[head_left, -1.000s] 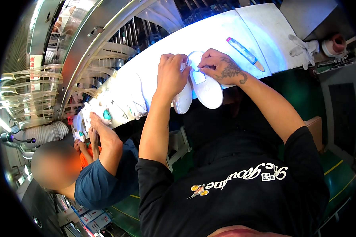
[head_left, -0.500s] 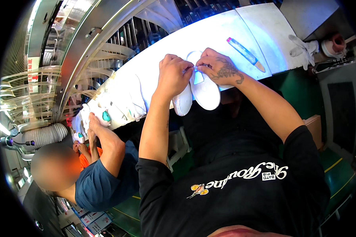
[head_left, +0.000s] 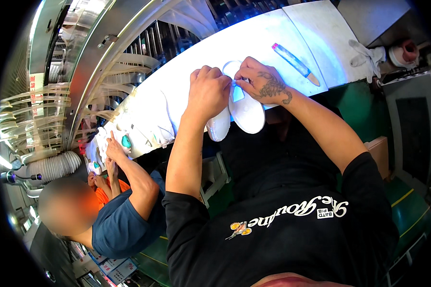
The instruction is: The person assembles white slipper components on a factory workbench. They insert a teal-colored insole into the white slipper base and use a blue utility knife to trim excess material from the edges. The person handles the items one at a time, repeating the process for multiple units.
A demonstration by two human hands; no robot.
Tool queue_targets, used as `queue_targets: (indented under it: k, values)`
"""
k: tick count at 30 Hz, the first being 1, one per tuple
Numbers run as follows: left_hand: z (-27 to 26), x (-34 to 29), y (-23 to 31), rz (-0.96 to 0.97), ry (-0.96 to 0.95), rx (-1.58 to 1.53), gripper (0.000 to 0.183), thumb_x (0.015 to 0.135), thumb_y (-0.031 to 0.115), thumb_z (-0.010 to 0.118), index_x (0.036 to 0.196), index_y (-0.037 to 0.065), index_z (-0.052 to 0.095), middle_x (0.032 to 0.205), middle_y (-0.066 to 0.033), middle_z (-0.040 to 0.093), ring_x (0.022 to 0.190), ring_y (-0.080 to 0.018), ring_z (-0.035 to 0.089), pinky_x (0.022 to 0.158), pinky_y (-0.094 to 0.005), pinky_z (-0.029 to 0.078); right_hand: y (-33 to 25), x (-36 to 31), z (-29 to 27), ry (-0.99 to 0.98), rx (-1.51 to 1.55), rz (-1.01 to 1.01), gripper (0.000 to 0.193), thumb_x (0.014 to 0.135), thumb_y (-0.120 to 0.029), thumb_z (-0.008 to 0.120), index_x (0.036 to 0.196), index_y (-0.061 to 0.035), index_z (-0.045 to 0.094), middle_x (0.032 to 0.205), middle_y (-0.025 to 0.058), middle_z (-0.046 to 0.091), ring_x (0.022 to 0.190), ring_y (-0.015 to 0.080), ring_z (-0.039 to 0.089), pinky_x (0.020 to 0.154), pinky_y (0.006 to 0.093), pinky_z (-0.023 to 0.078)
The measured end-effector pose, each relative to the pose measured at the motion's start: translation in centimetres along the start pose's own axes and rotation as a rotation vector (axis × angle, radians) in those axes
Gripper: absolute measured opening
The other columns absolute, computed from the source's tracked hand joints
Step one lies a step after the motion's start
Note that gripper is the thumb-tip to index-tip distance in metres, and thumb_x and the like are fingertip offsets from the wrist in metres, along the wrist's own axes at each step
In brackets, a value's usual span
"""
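Observation:
Two white shoes lie side by side at the near edge of a long white lit belt. My left hand is closed over the left shoe. My right hand pinches a small pale tag at the tongue of the right shoe. Both shoe toes hang over the belt edge toward me. What the left fingers grip under the hand is hidden.
A pen-like tool with a pink cap lies on the belt to the right. A white rag and a tape roll sit at far right. More white shoes lie to the left, where a co-worker's hand works.
My hands have stayed on the pair of shoes, with only small finger shifts at the tongue. The co-worker's arm has barely moved.

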State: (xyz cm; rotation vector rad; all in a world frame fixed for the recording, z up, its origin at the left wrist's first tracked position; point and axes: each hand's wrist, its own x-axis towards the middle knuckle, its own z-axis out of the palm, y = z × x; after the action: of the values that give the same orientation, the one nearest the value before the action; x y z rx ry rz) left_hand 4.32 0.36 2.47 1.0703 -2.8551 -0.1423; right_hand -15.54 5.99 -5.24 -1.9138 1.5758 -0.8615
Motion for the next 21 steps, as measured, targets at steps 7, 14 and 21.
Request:
queue_targets:
  k: [7, 14, 21]
  values:
    - [0.0, 0.08, -0.02, -0.002, -0.035, 0.01, 0.015, 0.098, 0.011, 0.072, 0.104, 0.01, 0.085, 0.107, -0.0093, 0.075, 0.112, -0.0303, 0.063, 0.11, -0.0493, 0.042, 0.01, -0.16, 0.29, 0.021, -0.017, -0.048, 0.018, 0.104, -0.024, 0.073, 0.116, -0.013, 0.078, 0.117, 0.0044, 0.064, 0.101, 0.0248, 0.072, 0.09, 0.0397, 0.059]
    - [0.3, 0.29, -0.22, -0.037, -0.028, -0.04, 0.013, 0.098, 0.011, 0.072, 0.102, 0.009, 0.084, 0.104, -0.009, 0.075, 0.111, -0.031, 0.064, 0.11, -0.0496, 0.041, 0.31, -0.12, 0.4, 0.032, -0.004, -0.078, 0.017, 0.103, -0.023, 0.074, 0.114, -0.012, 0.078, 0.116, 0.0041, 0.065, 0.1, 0.0253, 0.072, 0.089, 0.0406, 0.059]
    - [0.03, 0.41, -0.17, -0.035, -0.065, -0.095, 0.01, 0.096, 0.007, 0.074, 0.099, 0.008, 0.083, 0.103, -0.0097, 0.075, 0.11, -0.031, 0.064, 0.111, -0.0511, 0.04, 0.62, -0.35, 0.45, 0.021, 0.01, -0.126, 0.015, 0.103, -0.022, 0.073, 0.111, -0.0101, 0.077, 0.114, 0.0063, 0.068, 0.1, 0.0281, 0.073, 0.089, 0.0409, 0.059]
